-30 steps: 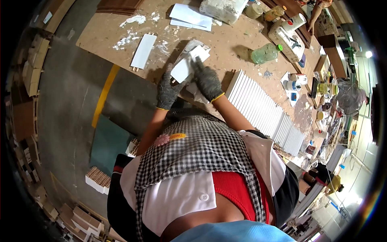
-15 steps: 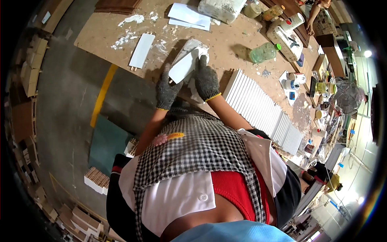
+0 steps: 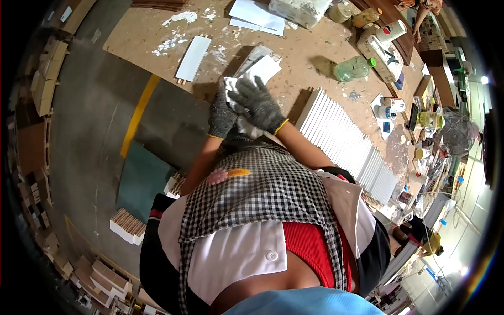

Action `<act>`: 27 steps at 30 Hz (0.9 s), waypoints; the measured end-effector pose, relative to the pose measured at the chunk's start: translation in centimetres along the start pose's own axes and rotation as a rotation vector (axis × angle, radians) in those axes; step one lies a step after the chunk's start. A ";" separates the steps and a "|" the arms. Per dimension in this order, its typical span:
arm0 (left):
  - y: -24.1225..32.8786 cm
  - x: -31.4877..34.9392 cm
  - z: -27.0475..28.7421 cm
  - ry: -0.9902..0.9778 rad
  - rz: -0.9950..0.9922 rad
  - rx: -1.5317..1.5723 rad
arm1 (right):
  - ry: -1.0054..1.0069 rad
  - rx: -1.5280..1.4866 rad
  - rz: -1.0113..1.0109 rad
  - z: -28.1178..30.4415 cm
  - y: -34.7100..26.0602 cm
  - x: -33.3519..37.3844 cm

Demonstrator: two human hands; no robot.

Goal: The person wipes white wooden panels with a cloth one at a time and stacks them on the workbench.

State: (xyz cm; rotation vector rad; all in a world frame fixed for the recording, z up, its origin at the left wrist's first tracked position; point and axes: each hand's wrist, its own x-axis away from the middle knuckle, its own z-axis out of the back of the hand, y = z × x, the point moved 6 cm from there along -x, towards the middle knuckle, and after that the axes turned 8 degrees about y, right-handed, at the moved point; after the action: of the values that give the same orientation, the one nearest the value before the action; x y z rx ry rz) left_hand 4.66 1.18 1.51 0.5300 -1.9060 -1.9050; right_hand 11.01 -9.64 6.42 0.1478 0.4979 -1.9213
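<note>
Between my gloved hands is a small white panel [image 3: 266,67], tilted over a paint-smeared block [image 3: 254,56] on the workbench. My left hand [image 3: 222,114], in a dark grey knit glove, is closed round the panel's near end; its fingers are partly hidden. Laid across the panel, my right hand [image 3: 260,103] wears a matching glove and presses a crumpled white cloth [image 3: 231,90] under its palm and fingers. Part of that cloth hangs below the right hand, by the apron. Another white panel [image 3: 193,59] with wooden dowels at its end lies to the left.
A long row of white panels [image 3: 336,139] stands on the bench [image 3: 299,68] at right. Beyond are a green-capped bottle [image 3: 353,69], jars and a whitish container [image 3: 302,10]. White sheets [image 3: 257,16] lie at the back. Another person's arm [image 3: 420,21] shows far right.
My right hand has moved left and down across the panel towards my left hand, bringing the white cloth onto its near end. The whole view has shifted slightly.
</note>
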 end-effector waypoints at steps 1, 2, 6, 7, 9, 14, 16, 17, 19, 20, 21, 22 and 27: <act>1.4 0.2 0.2 0.015 -0.158 -0.214 | 0.038 0.005 -0.006 0.1 1.1 0.1; -1.1 0.0 0.6 0.058 -0.286 -0.472 | 0.043 0.076 -0.048 -0.6 3.8 0.0; 3.0 -0.2 -0.2 0.013 -0.163 -0.560 | 0.193 -0.079 -0.567 2.4 18.0 0.9; 3.5 0.4 -0.2 0.016 -0.185 -0.336 | 0.276 -0.016 -0.619 4.6 18.2 0.6; 3.0 0.5 0.6 0.027 -0.215 -0.113 | 0.451 -0.017 -0.536 8.2 15.0 -0.1; 0.5 1.3 1.6 -0.027 -0.145 -0.377 | -0.064 0.157 -0.230 0.8 3.5 1.3; 1.2 0.9 1.6 -0.016 -0.176 -0.598 | -0.033 0.076 -0.010 -0.5 -1.5 3.7; 1.0 1.2 1.9 -0.015 -0.169 -0.598 | -0.173 0.034 -0.024 0.7 -3.1 3.4; 0.3 1.3 1.7 -0.056 -0.223 -0.665 | -0.169 -0.218 0.041 -0.1 -2.3 4.8; -0.1 1.3 1.9 -0.052 -0.228 -0.680 | -0.073 -0.230 0.015 0.3 -1.5 5.1; -0.8 1.2 2.1 -0.053 -0.232 -0.694 | 0.022 -0.238 -0.013 1.9 -0.7 4.7; 0.9 1.2 1.5 -0.073 -0.383 -0.688 | 0.183 -0.375 -0.179 6.0 0.7 4.0; 2.3 0.9 0.3 -0.126 -0.536 -0.648 | 0.489 -0.650 -0.619 7.1 6.9 4.2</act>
State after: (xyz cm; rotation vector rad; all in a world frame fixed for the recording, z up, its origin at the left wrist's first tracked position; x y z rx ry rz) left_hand 3.76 0.93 3.87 0.7635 -1.1442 -2.7805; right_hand 16.52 -18.29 9.57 0.0343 1.6180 -2.1957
